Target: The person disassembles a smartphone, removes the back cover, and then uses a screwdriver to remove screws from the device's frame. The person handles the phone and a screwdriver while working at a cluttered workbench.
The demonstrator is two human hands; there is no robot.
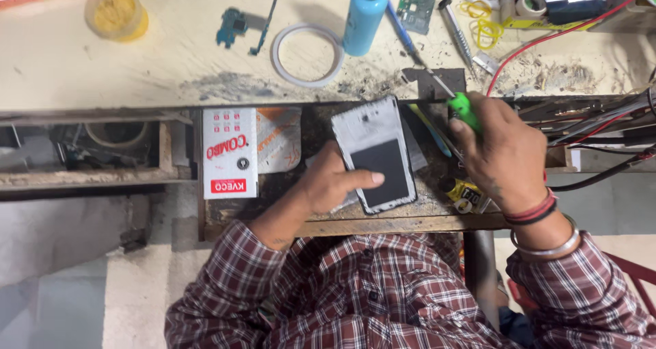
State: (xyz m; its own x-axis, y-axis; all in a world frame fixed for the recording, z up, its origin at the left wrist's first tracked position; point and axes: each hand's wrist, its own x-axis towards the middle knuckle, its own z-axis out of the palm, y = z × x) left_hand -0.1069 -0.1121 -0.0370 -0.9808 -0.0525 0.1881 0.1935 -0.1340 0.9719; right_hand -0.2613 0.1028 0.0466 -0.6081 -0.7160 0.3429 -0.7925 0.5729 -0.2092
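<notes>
L hand [335,181] lies on the opened phone [374,154], thumb across its dark lower panel, fingers under the left edge; grip pinched on the phone, holding it flat in the open drawer [355,219] below the surface [171,55]. R hand [502,154] is wrapped round a green-handled screwdriver [459,106], grip pressed tight on the handle, shaft running up-left w/ tip near the phone's top-right corner. Can't tell if the tip is touching the phone or just beside it.

Phone sits face down, pale inner frame showing, tilted a bit clockwise. A white box [230,153] w/ red print is well to its left, a small yellow-labelled tube [465,193] just under the R hand.

On the surface above: blue bottle [364,14], white tape ring [307,54], yellow tub [116,12], green circuit board [417,7], a 2nd screwdriver [456,31], red wires [547,38] at right.

To do this well, prob.: keep L thumb pressing down so the phone can't slide, hold the driver in line w/ the screw, not slanted, light downward push before turning. Steady the R wrist on the drawer edge. Loose screws could drop into the debris, so lift each out slowly.
</notes>
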